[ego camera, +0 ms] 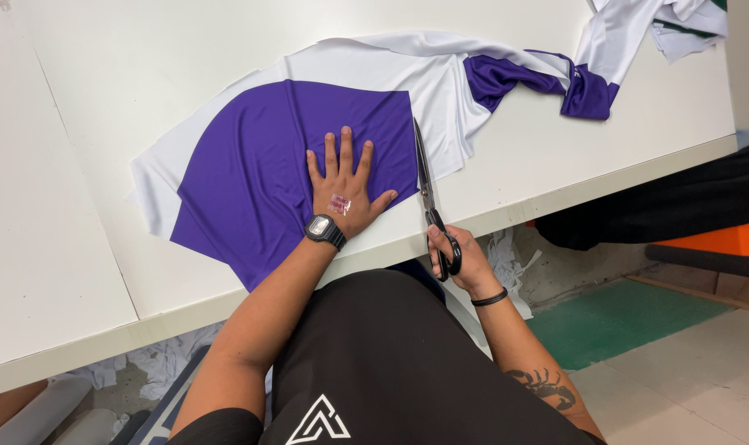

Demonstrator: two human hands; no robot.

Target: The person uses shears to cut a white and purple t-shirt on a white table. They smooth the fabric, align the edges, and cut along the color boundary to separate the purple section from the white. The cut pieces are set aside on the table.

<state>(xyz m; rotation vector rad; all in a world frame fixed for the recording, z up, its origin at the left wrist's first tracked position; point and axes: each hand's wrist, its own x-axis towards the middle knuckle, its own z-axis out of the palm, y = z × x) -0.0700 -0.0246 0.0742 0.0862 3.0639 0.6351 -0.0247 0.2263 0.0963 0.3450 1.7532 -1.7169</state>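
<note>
Beside flat left hand (345,183): scissors (428,194) on cloth (251,165).

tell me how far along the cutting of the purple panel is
Done: the scissors have run along most of the purple panel's right edge, the blades reaching near its top corner. In hand: the left hand presses the panel flat while the right hand works the scissors. Left: white fabric borders the panel's top and left, and joins the bunched purple-and-white piece.
</note>
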